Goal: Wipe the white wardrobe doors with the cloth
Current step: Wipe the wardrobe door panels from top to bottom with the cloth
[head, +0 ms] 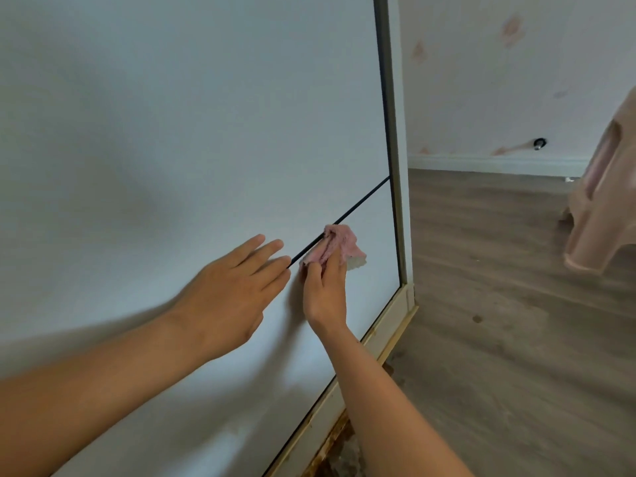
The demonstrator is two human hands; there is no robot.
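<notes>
The white wardrobe door [179, 125] fills the left and middle of the head view. A thin dark gap runs diagonally across it low down. My right hand [325, 290] presses a crumpled pink cloth [339, 246] against the door, right on that gap near the lower right corner. Just left of the cloth, my left hand [234, 287] lies flat on the door with fingers stretched and apart, its fingertips touching the gap. It holds nothing.
The wardrobe's right frame edge [399, 187] and its worn bottom plinth [382, 346] border a grey wood-look floor [499, 321]. A stained white wall with a skirting board [495, 163] stands behind. A pink plastic stool [602, 201] is at the right edge.
</notes>
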